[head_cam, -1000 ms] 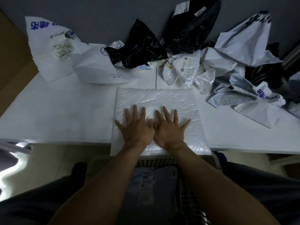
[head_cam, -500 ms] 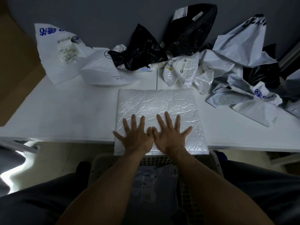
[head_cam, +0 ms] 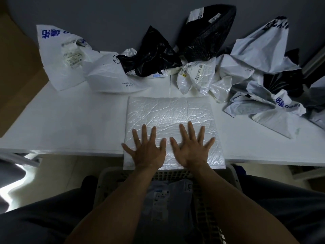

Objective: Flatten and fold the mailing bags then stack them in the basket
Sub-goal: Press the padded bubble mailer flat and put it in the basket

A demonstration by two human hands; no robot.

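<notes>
Crinkled white mailing bag [head_cam: 168, 113] flat, long axis left-right, left hand [head_cam: 148, 152], right hand [head_cam: 192, 150] pressing, fingers spread

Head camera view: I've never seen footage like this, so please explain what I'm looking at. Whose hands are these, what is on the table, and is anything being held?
There is no machine here. The camera sits on a person's head and looks down at their own arms. The left hand and right hand lie flat with fingers spread, pressing a white padded mailer on the white table. Nothing is gripped. Crumpled mailing bags, white and black, are heaped along the far edge. A basket by the person's legs holds a folded bag.
</notes>
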